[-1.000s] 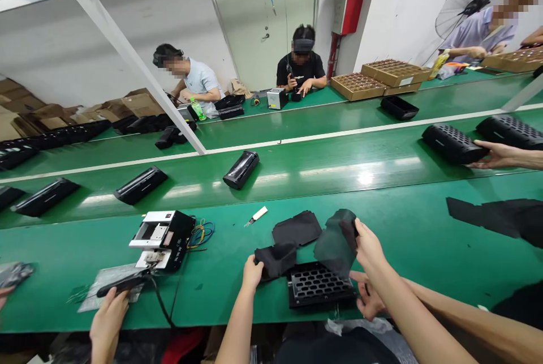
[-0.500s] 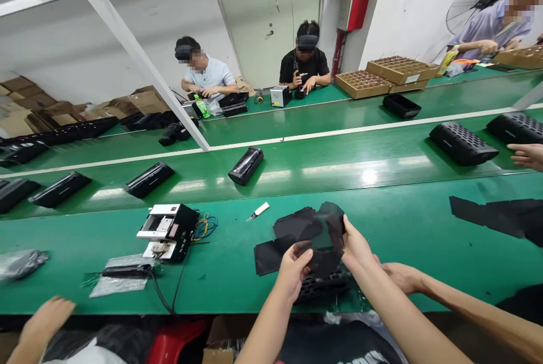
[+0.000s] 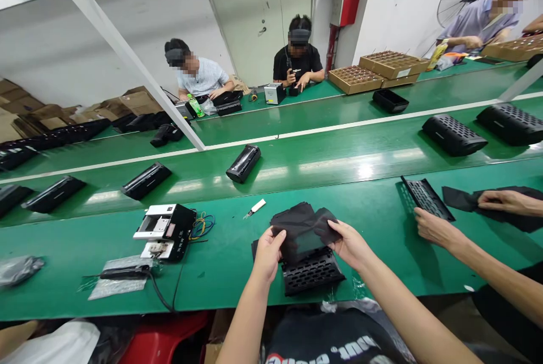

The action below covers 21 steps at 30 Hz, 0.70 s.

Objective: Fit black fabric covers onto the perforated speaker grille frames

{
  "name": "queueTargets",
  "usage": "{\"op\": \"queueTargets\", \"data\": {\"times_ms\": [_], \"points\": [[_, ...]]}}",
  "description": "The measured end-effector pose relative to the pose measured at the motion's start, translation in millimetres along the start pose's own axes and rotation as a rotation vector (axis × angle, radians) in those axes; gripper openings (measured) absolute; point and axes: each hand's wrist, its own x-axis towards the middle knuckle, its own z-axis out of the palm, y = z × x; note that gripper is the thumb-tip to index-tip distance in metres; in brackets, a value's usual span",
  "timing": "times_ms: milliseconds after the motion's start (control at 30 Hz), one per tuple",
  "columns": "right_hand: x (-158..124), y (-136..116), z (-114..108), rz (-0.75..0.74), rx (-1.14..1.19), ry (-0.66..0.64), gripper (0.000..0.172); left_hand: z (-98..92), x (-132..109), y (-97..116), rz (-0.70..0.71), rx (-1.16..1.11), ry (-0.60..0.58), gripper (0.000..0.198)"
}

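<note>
Between my hands a thin, see-through sheet of black mesh point(image 3: 303, 241) is stretched out. My left hand point(image 3: 270, 248) pinches its left end between thumb and fingers. At the other end, my right hand point(image 3: 345, 241) grips the sheet the same way. Just below it, a black perforated plastic panel point(image 3: 314, 274) with rows of slots lies on the green table, its upper part covered by the sheet. Behind the sheet rests a pile of similar black sheets point(image 3: 292, 214), partly hidden.
A co-worker's hands at right hold a slotted panel point(image 3: 426, 197) and a black sheet point(image 3: 460, 197). A white-and-black machine point(image 3: 167, 231) stands left, near white-handled tweezers point(image 3: 255, 207). Black housings point(image 3: 244, 163) line the green belt point(image 3: 297, 166). Other people sit across it.
My hands have spread the black sheet wider and uncovered more of the slotted panel. The neighbour's hand has moved right, away from my arm, and a slotted panel now shows there.
</note>
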Motion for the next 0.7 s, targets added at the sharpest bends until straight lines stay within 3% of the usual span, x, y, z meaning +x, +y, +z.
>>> {"op": "queueTargets", "data": {"times_ms": [467,600,700], "points": [[-25.3,-17.6,2.8,-0.033,-0.197,-0.161,0.034,-10.0,-21.1,25.3,0.085,0.142,-0.212,0.064],[-22.6,-16.8,-0.9,-0.019,-0.203,-0.117,0.035,-12.1,-17.2,20.7,0.063,0.208,-0.196,0.067],[-18.6,-21.6,-18.6,-0.008,-0.268,-0.022,0.031,-28.5,-4.7,2.5,-0.03,0.359,-0.098,0.063]]}}
